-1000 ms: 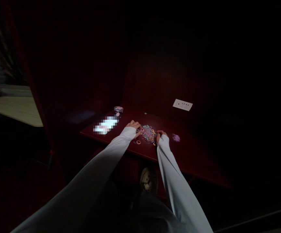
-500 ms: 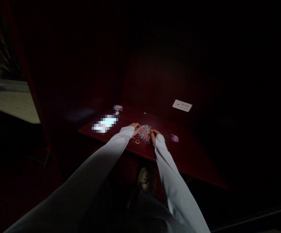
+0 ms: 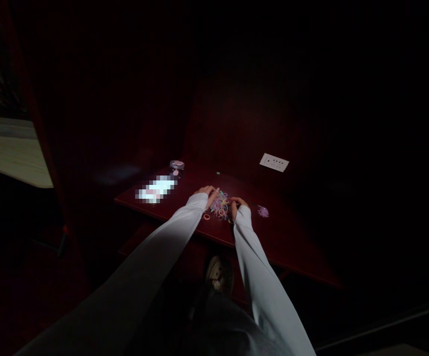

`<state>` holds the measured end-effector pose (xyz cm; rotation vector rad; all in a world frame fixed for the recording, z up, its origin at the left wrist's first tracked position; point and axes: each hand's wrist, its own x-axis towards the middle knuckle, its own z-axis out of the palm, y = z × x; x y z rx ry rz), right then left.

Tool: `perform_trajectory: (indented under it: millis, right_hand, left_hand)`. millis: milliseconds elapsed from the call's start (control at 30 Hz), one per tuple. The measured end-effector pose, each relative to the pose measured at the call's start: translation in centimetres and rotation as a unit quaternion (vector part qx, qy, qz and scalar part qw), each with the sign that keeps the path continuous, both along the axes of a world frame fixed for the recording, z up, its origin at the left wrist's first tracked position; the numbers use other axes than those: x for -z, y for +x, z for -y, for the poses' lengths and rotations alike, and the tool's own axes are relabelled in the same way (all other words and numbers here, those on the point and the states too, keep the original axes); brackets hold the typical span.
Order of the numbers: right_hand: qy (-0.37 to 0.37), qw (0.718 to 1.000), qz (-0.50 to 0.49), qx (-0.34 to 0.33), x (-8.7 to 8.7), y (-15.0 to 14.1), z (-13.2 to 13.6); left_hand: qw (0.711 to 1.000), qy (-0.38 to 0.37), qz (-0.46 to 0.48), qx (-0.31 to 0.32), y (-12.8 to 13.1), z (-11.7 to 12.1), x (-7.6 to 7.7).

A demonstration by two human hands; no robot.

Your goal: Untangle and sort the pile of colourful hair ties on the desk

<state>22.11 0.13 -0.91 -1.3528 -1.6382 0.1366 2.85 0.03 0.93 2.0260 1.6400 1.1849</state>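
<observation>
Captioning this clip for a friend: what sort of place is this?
Likely a study carrel: a dark red desk backed by a tall partition holding a white power socket plate.

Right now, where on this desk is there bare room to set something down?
Bare desk lies right of the purple bands and below the wall socket plate. Crowded at the rubber-band pile between the left hand and right hand.

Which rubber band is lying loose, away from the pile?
The orange band, just below the left hand; it lies alone on the table, while the others are heaped in the pile.
</observation>
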Motion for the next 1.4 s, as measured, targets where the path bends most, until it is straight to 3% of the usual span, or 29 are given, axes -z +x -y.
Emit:
perform_trajectory:
  millis: [100,200,267,400,567,700,1000,1200,1400]
  right_hand:
    - [-0.015,0.999,0.034,0.026,-0.3,0.0,0.2]
    - [-0.023,0.996,0.083,-0.008,-0.6,-0.4,0.8]
    - [-0.028,0.991,0.127,-0.042,-0.7,-0.7,1.3]
    - [-0.041,0.983,0.159,-0.083,-0.5,-0.8,1.2]
    - [-0.029,0.990,0.097,-0.093,-0.4,-0.3,0.4]
    - [-0.016,0.994,0.052,-0.094,-0.7,-0.3,0.4]
    - [-0.026,0.996,-0.016,-0.080,-1.8,-1.3,-0.2]
    - [-0.028,0.990,-0.132,-0.028,-1.8,-1.1,0.3]
    - [-0.022,0.983,-0.181,-0.033,-1.4,-0.8,0.3]
  left_hand:
    - [0.998,0.006,-0.005,-0.063,-0.8,0.2,-0.6]
    - [0.996,0.005,-0.009,-0.086,-1.4,0.5,-0.9]
    - [0.998,0.007,-0.029,-0.057,-1.3,0.5,-0.9]
    - [0.993,-0.017,-0.103,0.063,-0.6,0.3,-0.1]
    - [0.989,-0.029,-0.125,0.069,-0.5,-0.2,0.7]
    - [0.993,-0.025,-0.112,0.039,-0.8,-0.2,0.2]
    - [0.997,-0.044,-0.044,0.046,-1.2,-0.2,-0.4]
    - [1.000,-0.001,0.000,0.028,-1.1,-1.1,0.3]
    - [1.000,0.025,0.014,-0.004,-1.3,-1.4,0.6]
